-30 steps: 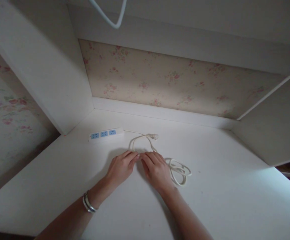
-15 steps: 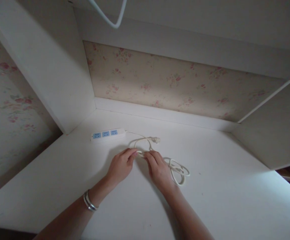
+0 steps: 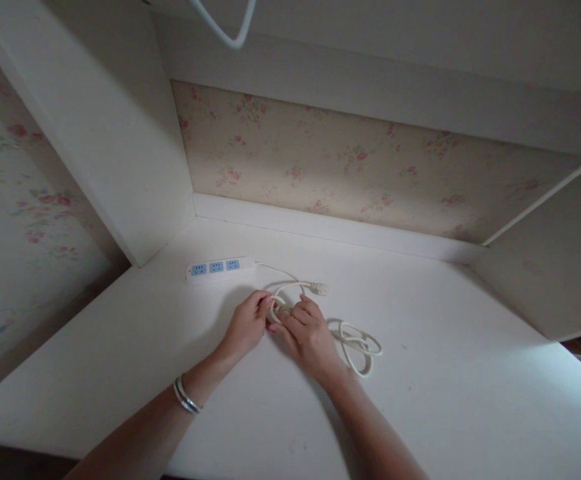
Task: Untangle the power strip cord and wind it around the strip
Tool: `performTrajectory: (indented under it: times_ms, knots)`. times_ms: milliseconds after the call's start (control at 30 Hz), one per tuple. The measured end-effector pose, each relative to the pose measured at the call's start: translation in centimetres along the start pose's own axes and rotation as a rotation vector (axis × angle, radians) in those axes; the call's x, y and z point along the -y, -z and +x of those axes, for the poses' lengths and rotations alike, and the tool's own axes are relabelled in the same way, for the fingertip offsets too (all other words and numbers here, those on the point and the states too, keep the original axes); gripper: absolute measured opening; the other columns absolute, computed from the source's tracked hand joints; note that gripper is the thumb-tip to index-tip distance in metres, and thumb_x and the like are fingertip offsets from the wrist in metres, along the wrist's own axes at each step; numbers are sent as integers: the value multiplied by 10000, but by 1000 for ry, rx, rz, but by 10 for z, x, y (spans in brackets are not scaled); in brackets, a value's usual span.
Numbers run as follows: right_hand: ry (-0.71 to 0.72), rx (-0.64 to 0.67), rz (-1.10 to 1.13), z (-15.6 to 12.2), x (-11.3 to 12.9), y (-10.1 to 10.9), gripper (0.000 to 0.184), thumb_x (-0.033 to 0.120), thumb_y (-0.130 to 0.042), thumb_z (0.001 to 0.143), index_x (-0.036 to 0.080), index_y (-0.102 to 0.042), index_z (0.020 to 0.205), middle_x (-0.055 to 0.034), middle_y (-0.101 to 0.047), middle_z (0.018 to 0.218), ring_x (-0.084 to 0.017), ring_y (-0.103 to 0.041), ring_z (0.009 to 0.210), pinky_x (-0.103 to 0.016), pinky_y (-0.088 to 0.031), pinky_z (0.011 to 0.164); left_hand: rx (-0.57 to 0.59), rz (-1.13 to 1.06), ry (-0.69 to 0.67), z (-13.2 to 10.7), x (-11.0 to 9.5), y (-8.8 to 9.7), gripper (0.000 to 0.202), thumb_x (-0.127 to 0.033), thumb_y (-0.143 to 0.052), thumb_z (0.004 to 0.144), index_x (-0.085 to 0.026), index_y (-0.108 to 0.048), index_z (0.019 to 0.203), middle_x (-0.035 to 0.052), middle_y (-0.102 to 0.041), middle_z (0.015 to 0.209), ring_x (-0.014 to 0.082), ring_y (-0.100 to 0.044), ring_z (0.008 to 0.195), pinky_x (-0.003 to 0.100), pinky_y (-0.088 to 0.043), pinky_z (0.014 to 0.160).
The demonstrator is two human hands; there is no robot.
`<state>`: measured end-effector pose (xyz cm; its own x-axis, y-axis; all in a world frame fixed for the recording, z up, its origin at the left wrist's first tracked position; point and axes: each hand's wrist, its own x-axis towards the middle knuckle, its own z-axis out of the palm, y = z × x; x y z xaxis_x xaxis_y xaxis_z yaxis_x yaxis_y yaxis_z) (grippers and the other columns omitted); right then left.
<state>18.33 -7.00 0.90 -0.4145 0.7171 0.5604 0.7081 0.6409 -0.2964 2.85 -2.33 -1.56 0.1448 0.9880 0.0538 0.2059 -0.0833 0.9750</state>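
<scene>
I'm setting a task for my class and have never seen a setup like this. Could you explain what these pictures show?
There is no machine: these are a person's bare left hand and right hand, seen by a camera worn on that person's head, looking forward and down. On the white tabletop lies a power strip with three blue socket panels. Its pale cord runs to the hands, whose fingers hold loops of it. A plug shows just beyond the hands, with more loops beside the right one.

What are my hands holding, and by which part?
Your left hand pinches the pale cord by a loop near its plug; your right hand touches that loop, its grip partly hidden.
</scene>
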Motion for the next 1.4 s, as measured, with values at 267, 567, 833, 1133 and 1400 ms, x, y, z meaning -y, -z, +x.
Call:
performTrajectory:
  times_ms: [267,567,833,1133,1400]
  knots:
    - [-38,217,418,-1,3,26,211,241,-430,961,208,-629,900,-27,-656,932,-157,-581,959,-355,-413,955,-10,-132,87,3,-6,4,330,-480,-515,838,-162,-591,879,-21,-575,681,93,-494,501,189,-350,397]
    - [-341,95,-69,3,19,3,338,530,-554,853,244,-663,998,-28,-683,738,-195,-627,801,-424,-321,1016,177,-204,38,1,-7,4,341,-469,-588,814,-144,-602,917,6,-609,749,114,-548,645,207,-425,561]
    - [-404,166,28,-6,13,7,124,227,-510,898,237,-625,854,6,-694,785,-178,-614,867,-407,-261,1041,227,-101,9,1,-4,-2,332,-446,-600,807,-143,-638,937,15,-634,695,106,-543,533,201,-413,479]
    - [-138,230,453,-7,12,27,205,270,-452,952,232,-650,913,0,-704,883,-159,-623,906,-399,-192,1096,-92,-204,133,10,-3,-1,387,-518,-586,777,-177,-584,961,-26,-591,622,105,-537,452,182,-389,386]
    - [-337,404,695,-9,-3,27,281,355,-509,916,174,-664,765,23,-641,714,-115,-560,684,-218,-413,656,-115,-71,112,11,12,-3,395,-532,-442,864,-187,-540,1032,49,-652,857,181,-652,597,251,-456,427]
